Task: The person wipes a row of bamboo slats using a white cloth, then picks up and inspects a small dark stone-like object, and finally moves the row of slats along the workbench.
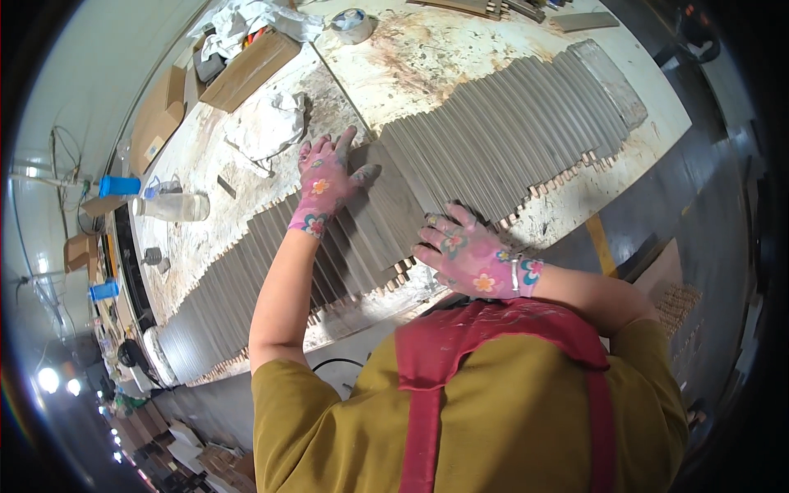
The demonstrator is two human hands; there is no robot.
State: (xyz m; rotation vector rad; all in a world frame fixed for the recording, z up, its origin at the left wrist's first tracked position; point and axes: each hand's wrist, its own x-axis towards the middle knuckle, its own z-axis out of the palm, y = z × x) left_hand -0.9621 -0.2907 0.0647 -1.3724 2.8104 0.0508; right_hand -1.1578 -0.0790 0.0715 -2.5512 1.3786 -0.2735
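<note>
A long row of grey, narrow wooden slats (493, 123) lies side by side across the table, with tan peg-like ends (567, 177) along the near edge. A second stretch of slats (238, 279) runs to the lower left. Between them lies a smooth, wider grey panel (382, 201). My left hand (329, 181), in a pink flowered glove with darkened fingertips, rests at the panel's far-left end, fingers spread and thumb over it. My right hand (472, 251), gloved alike, is at the panel's near-right end, fingers apart. Neither hand visibly grips anything.
A grey block (608, 82) stands at the row's far-right end. Toward the back left are a cardboard box (251, 70) with cloths, a crumpled white cloth (267, 123), a tape roll (352, 26) and a clear bottle (173, 207). Another person (697, 33) is far right.
</note>
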